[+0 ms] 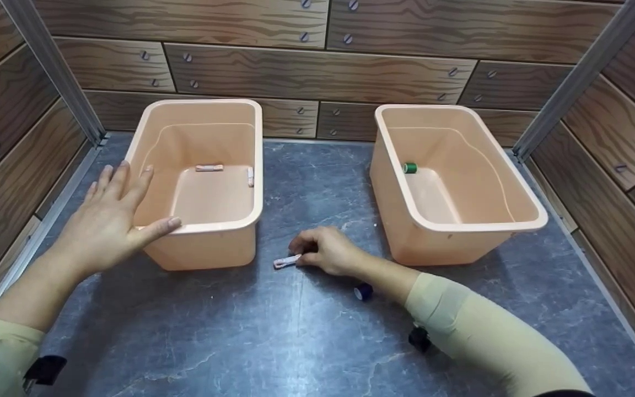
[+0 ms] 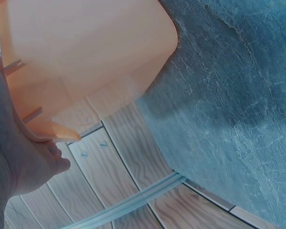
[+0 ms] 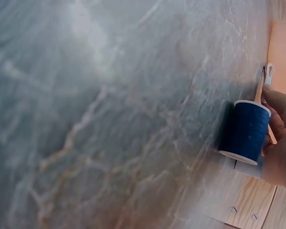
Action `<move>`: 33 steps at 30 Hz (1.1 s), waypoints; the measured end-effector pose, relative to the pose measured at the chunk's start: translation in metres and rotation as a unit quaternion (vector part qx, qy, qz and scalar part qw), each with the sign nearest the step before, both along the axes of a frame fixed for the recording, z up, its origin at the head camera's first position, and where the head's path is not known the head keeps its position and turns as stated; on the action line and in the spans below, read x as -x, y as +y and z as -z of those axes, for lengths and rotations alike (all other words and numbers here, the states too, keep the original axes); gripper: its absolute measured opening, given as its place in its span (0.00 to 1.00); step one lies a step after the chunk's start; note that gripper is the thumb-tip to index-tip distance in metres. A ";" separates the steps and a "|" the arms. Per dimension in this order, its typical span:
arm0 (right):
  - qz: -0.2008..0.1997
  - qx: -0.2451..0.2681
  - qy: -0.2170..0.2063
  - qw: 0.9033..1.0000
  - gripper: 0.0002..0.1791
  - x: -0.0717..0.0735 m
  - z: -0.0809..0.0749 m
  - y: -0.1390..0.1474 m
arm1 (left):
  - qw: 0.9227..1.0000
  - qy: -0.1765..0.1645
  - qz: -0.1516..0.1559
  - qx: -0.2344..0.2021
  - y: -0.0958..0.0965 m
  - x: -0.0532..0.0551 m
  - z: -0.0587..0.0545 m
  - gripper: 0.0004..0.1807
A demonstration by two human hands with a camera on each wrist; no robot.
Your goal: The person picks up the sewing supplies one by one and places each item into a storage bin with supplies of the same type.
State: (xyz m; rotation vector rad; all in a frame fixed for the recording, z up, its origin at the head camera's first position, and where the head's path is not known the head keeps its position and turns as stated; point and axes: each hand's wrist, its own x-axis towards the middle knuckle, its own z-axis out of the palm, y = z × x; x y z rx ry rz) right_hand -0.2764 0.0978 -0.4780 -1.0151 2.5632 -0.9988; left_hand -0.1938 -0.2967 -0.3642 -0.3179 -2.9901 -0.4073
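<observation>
My right hand [image 1: 331, 251] pinches a small slim nail clipper [image 1: 286, 262], pink and silver, low over the table between two peach bins. In the right wrist view its rounded pale end [image 3: 270, 69] shows beyond the fingertips. Just under the right forearm lies a dark blue thread spool [image 1: 363, 291], large in the right wrist view. My left hand [image 1: 105, 226], fingers spread, is at the near left rim of the left bin [image 1: 202, 248]. Two similar pink-and-silver pieces lie in that bin, one by the back wall [image 1: 209, 167], one by the right wall [image 1: 251, 177].
The right bin [image 1: 422, 237] holds a green thread spool [image 1: 409, 167] beside its left wall. Wood-patterned panels [image 1: 317, 71] enclose the blue-grey marbled table [image 1: 273, 342] at the back and sides, with metal posts [image 1: 55, 71] in the corners.
</observation>
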 end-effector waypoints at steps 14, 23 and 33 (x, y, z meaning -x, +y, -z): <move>0.002 0.019 -0.003 1.000 0.12 0.001 -0.002 -0.001 | 1.000 -0.004 -0.002 0.001 0.001 0.000 0.000 0.59; 0.010 0.027 -0.008 1.000 0.12 0.001 -0.003 0.000 | 1.000 -0.008 -0.002 -0.002 0.000 -0.001 -0.001 0.59; 0.014 0.040 -0.009 0.999 0.14 -0.001 -0.006 0.001 | 1.000 -0.001 0.001 0.002 0.000 0.000 -0.001 0.59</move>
